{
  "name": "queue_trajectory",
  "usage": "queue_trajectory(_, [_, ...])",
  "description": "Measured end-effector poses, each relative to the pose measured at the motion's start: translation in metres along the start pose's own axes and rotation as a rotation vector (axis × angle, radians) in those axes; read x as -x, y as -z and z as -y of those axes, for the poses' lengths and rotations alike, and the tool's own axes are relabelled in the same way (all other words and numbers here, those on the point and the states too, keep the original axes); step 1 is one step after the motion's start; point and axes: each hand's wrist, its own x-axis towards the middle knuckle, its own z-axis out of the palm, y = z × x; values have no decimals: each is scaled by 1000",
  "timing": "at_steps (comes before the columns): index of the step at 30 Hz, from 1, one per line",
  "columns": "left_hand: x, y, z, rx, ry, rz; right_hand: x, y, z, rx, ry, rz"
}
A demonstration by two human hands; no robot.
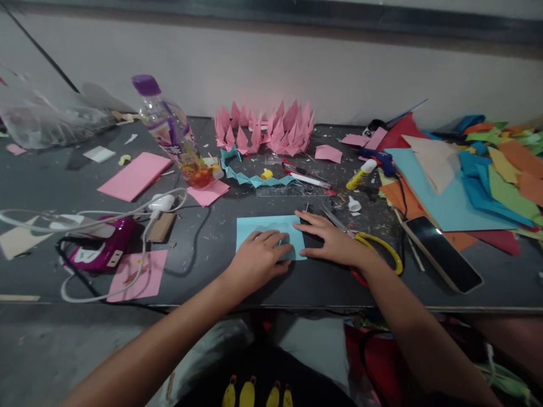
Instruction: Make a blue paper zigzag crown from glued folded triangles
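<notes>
A light blue sheet of paper [248, 226] lies flat on the dark table in front of me. My left hand [263, 257] rests on its lower middle, palm down, with the fingers stretched over it. At the sheet's right edge, my right hand [328, 240] lies with its fingers apart, their tips touching the paper. Scissors with yellow and red handles [388, 249] lie partly under my right hand and wrist. Beyond the sheet are a folded blue paper chain [254, 181] and a ring of pink folded-paper points [280, 130].
A bottle [178, 135] leans at the back left, near pink paper [134, 175]. A magenta power strip [102, 249] and white cables lie left. Rightward are a glue stick [360, 174], a glue gun [379, 161], a phone [443, 254] and piled coloured paper [436, 192].
</notes>
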Motion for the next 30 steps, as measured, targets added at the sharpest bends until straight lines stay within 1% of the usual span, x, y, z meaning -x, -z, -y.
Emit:
queue_trajectory(14, [1, -2, -2, -20, -10, -23, 0, 0, 1, -6, -16, 4])
queue_trajectory(20, [-3, 4, 0, 30, 24, 11, -1, -1, 0, 7, -6, 2])
queue_trajectory(24, [-10, 7, 6, 28, 45, 77, -1, -3, -3, 58, 2, 14])
queue_trajectory(28, [-13, 1, 18, -5, 35, 77, -5, -3, -5, 182, -23, 32])
queue_trajectory(30, [-13, -2, 24, -25, 38, 82, -10, 0, -4, 239, -50, 67])
